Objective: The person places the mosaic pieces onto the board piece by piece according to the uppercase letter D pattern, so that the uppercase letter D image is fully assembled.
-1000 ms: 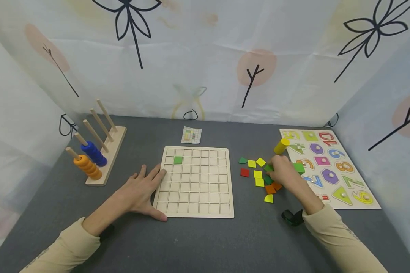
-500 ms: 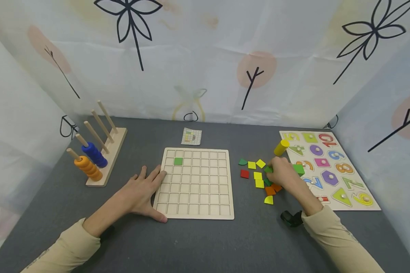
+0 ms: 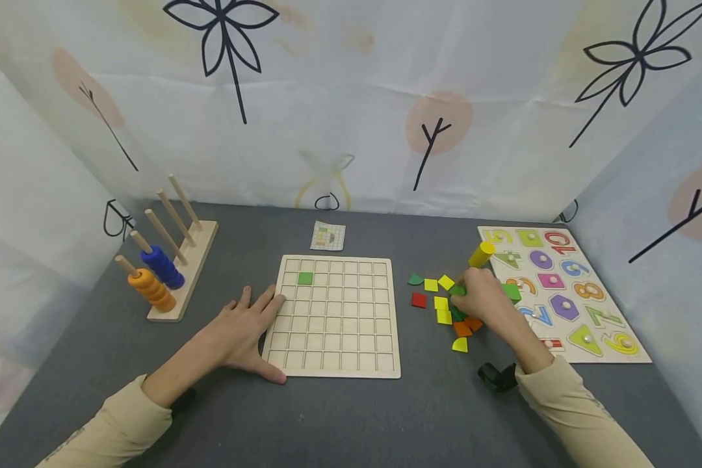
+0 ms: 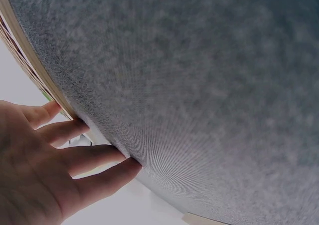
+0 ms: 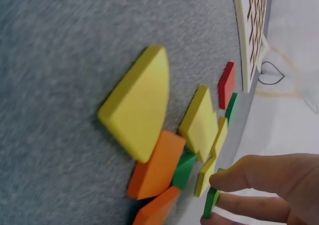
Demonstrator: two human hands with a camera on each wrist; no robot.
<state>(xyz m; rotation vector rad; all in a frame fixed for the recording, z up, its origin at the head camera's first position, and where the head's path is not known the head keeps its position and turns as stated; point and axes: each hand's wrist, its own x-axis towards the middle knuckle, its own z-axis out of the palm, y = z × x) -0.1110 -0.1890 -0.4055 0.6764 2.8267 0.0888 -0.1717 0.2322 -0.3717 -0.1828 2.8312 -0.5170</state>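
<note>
My left hand [image 3: 242, 331] rests with spread, fairly straight fingers along the left edge of the pale wooden grid board [image 3: 333, 318]. One green square tile [image 3: 305, 278] sits in a cell near the board's upper left. To the board's right, my right hand [image 3: 482, 296] is over a loose group of coloured tiles. In the right wrist view its thumb and fingers pinch a small green tile [image 5: 211, 201]. Below lie orange tiles [image 5: 158, 165], a yellow rounded-corner tile [image 5: 139, 103] and a dark green tile [image 5: 184, 170]. A red tile [image 3: 418, 299] lies nearer the board.
A peg stand [image 3: 195, 250] with orange and blue rings stands at left. Behind the board lies a small pattern card [image 3: 328, 235]. At right are a number puzzle board [image 3: 611, 325], a yellow cylinder [image 3: 481, 254], a green block [image 3: 511, 292] and a dark object [image 3: 497, 377].
The head view has shifted slightly, so the scene sits a little lower. Both hands stay in nearly the same places, the right one still among the tiles.
</note>
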